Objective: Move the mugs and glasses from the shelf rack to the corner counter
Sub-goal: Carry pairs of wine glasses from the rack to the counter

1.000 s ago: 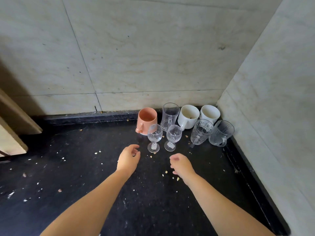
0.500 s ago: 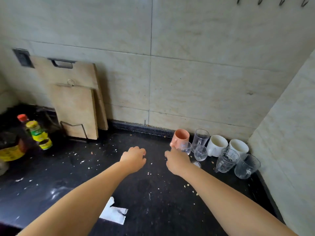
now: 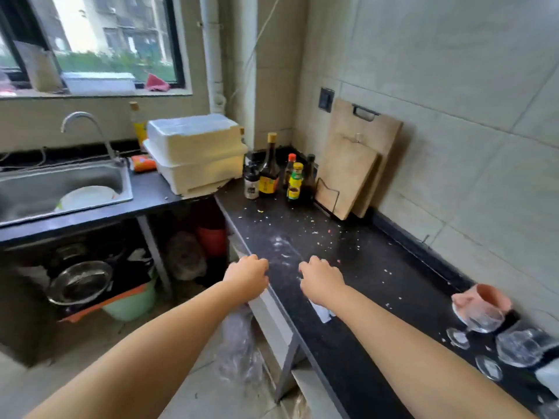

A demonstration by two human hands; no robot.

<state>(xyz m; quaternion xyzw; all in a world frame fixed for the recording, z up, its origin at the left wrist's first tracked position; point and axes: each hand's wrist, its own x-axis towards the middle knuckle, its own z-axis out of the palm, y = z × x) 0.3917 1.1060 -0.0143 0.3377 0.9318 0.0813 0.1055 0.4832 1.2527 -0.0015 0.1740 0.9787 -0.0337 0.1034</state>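
My left hand [image 3: 247,275] hovers over the counter's front edge with its fingers curled loosely and nothing in it. My right hand [image 3: 322,281] hangs above the black counter [image 3: 348,255], also curled and holding nothing. At the far right edge stand a pink mug [image 3: 491,294], a stemmed glass [image 3: 481,317] in front of it and another clear glass [image 3: 523,343], well right of my right forearm. The other mugs and the shelf rack are out of frame.
Two wooden cutting boards [image 3: 354,164] lean on the tiled wall, beside several sauce bottles [image 3: 272,173]. A white foam box [image 3: 196,152] sits left of them. A steel sink [image 3: 60,189] holding a plate lies at the left, with pans and a green bucket below. Crumbs dot the counter.
The view has swung left, away from the corner, so the mugs and glasses slid to the right edge. Both hands stay curled in front of me, holding nothing.
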